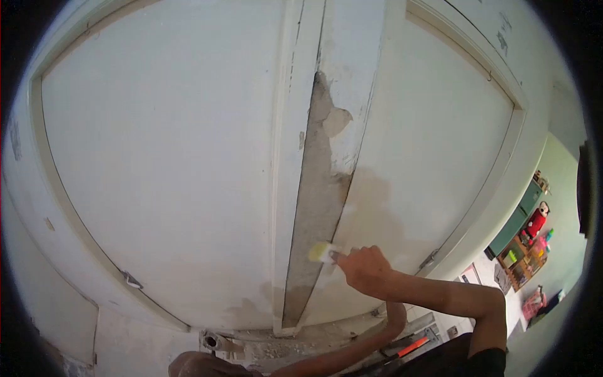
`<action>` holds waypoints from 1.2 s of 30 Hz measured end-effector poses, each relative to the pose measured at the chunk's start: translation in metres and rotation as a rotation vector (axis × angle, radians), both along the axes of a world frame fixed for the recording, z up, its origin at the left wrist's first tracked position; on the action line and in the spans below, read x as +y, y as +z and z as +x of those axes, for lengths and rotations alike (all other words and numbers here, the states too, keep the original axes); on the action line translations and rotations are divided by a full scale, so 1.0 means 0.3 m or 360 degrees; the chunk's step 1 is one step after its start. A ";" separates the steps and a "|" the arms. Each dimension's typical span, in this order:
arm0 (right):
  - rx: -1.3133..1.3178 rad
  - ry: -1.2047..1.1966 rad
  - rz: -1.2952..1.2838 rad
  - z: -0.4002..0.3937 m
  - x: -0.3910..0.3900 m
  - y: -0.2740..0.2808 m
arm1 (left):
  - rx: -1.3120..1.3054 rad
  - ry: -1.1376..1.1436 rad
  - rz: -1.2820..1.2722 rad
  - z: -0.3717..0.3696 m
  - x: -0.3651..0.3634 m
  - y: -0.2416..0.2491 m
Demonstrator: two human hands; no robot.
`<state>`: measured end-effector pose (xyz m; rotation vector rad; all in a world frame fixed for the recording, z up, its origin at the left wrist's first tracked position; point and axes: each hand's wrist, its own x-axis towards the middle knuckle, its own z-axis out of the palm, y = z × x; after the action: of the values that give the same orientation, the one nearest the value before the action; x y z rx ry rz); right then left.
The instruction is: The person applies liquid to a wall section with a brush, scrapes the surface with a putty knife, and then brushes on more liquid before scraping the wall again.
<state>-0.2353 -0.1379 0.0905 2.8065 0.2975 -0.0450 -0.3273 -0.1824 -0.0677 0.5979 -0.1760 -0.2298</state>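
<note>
My right hand (pixel 365 267) is closed around a small brush (pixel 322 252) with a pale yellow, motion-blurred head. The brush is against the bare grey strip (pixel 312 213) between two white panels, near the strip's right edge. Above it, white paint has flaked away around a beige patch (pixel 338 122). Another bare arm (pixel 339 358) runs low across the view, partly behind my right forearm; the fingers of my left hand cannot be made out. A rounded brown shape (pixel 210 366) is cut off by the bottom edge.
Large white panels (pixel 163 157) (pixel 433 138) flank the strip, with metal latches (pixel 131 280) (pixel 429 257) low down. A pipe end (pixel 212 340) stands among rubble at the base. An orange-handled tool (pixel 412 347) lies lower right. Beyond are shelves (pixel 518 267) and a red toy (pixel 536 223).
</note>
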 end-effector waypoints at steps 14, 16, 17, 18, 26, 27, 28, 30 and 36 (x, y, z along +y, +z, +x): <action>0.0058 -0.0100 0.0209 -0.091 -0.196 -0.155 | 0.0121 -0.0289 -0.0040 -0.133 0.018 -0.051; 0.0029 -0.0200 0.0369 -0.098 -0.185 -0.121 | 0.0103 -0.0414 0.0044 -0.152 0.049 -0.053; 0.0020 -0.0278 0.0485 -0.098 -0.174 -0.041 | 0.0093 -0.0463 0.0064 -0.149 0.040 -0.046; -0.0153 -0.0265 0.0550 -0.105 -0.164 0.046 | 0.0100 -0.0511 0.0094 -0.153 0.039 -0.052; -0.0809 -0.0210 0.0397 -0.063 -0.161 0.157 | -0.0038 -0.0442 0.0326 -0.075 0.020 -0.180; -0.0739 -0.0088 0.0596 -0.062 -0.166 0.059 | 0.0023 -0.0370 0.0370 -0.065 0.024 -0.166; -0.0639 0.0064 0.0602 -0.061 -0.188 -0.052 | 0.0050 -0.0357 0.0331 -0.049 0.016 -0.178; -0.0114 -0.0019 0.0678 -0.069 -0.189 -0.103 | 0.0036 -0.0338 0.0272 -0.031 -0.013 -0.205; -0.0720 -0.0007 0.0807 -0.108 -0.157 0.214 | -0.0185 -0.0093 0.0398 0.030 -0.021 -0.244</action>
<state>-0.2679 -0.1850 0.1547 3.1898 0.2126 0.7525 -0.3182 -0.1887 -0.1409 0.8563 -0.2798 -0.2759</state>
